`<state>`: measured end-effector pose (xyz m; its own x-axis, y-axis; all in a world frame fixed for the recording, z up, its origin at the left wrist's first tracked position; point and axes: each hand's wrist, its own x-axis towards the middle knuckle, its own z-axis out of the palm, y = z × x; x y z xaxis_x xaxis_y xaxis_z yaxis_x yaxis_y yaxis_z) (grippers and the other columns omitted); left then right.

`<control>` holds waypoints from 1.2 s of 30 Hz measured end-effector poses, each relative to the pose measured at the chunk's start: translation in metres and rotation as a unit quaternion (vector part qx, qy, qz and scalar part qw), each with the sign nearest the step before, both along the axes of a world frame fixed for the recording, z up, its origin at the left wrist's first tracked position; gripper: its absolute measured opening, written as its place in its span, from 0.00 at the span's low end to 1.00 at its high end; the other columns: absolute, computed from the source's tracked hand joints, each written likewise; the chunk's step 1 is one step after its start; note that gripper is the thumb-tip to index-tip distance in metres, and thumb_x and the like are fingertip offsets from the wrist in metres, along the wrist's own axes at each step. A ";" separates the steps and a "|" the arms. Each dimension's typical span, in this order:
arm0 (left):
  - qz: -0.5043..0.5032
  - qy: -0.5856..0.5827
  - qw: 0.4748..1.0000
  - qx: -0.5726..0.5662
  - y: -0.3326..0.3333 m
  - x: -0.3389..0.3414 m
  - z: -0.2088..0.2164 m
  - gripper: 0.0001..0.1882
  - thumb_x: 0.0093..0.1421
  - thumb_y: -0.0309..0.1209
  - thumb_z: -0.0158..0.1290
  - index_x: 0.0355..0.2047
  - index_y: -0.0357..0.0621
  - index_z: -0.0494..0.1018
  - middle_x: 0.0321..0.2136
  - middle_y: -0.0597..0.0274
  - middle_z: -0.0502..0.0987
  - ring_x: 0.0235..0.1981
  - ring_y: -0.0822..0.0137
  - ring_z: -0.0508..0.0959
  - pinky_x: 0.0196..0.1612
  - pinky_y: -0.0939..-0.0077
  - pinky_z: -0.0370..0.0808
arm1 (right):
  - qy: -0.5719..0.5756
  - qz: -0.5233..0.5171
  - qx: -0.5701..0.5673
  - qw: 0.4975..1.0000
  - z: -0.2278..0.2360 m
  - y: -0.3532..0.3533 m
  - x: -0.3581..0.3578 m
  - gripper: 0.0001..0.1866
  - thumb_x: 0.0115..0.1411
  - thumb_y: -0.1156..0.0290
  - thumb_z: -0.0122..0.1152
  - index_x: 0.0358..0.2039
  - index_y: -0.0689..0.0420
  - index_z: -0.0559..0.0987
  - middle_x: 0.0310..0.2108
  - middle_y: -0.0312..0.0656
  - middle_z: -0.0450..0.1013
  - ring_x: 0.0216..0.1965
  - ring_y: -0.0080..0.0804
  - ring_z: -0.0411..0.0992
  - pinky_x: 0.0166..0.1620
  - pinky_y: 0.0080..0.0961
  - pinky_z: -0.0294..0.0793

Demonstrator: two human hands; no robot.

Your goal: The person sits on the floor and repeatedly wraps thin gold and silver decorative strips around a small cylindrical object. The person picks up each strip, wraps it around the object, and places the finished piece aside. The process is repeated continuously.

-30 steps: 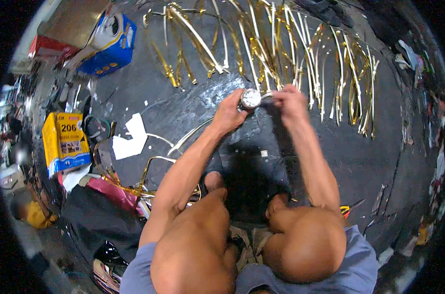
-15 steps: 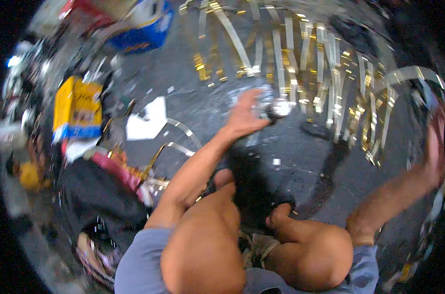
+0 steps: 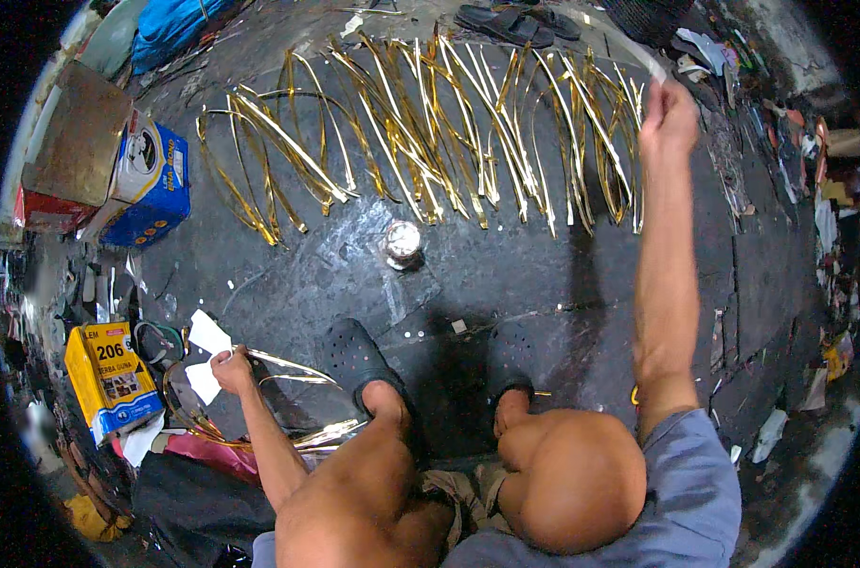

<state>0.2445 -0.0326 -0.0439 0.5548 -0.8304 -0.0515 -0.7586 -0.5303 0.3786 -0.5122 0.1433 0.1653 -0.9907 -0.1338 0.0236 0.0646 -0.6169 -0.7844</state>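
My right hand [image 3: 670,118] is raised at the far right, its fingers closed on the end of a pale, shiny strip [image 3: 650,62], partly blurred. At lower left my left hand [image 3: 229,371] is closed beside some white paper pieces [image 3: 210,333]. Shiny gold strips [image 3: 293,364] run rightward from its fingers, toward my foot. Across the far floor many gold strips [image 3: 392,133] lie side by side, some bent into loops. A small round silvery container [image 3: 403,241] stands on the dark floor between them and my feet.
Blue-and-white box [image 3: 151,180] and yellow box [image 3: 116,379] stand at left. Black sandals [image 3: 506,26] lie at the far edge. Dark clogs [image 3: 356,355] are on my feet. Scraps litter the right side; dark cloth [image 3: 198,497] lies at lower left.
My left hand has moved from beside the silvery container to the strips and paper at lower left. My right hand has swung from the right edge to the far end of the strip row. The view has shifted.
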 end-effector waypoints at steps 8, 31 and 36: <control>0.037 -0.058 0.997 0.041 -0.015 -0.025 -0.008 0.31 0.45 0.33 0.69 0.49 0.44 0.70 0.46 0.50 0.80 0.49 0.47 0.80 0.54 0.52 0.74 | -0.266 -0.071 0.268 0.923 -0.232 0.102 0.104 0.15 0.56 0.82 0.65 0.41 0.75 0.72 0.40 0.54 0.76 0.35 0.40 0.81 0.32 0.27 0.85; -0.276 0.622 0.691 0.244 0.031 -0.256 0.068 0.26 0.54 0.15 0.54 0.56 0.33 0.76 0.28 0.64 0.79 0.24 0.75 0.79 0.25 0.83 0.76 | 0.210 0.268 0.367 0.866 -0.114 -0.041 0.309 0.40 0.50 0.65 0.81 0.58 0.63 0.67 0.42 0.47 0.79 0.42 0.33 0.79 0.46 0.31 0.80; -0.200 0.755 0.545 0.307 0.041 -0.243 0.049 0.31 0.52 0.16 0.54 0.60 0.32 0.73 0.29 0.67 0.78 0.22 0.77 0.76 0.21 0.85 0.70 | 0.219 0.295 0.411 0.835 -0.105 -0.041 0.324 0.42 0.49 0.63 0.82 0.59 0.62 0.67 0.42 0.49 0.80 0.40 0.35 0.81 0.45 0.33 0.81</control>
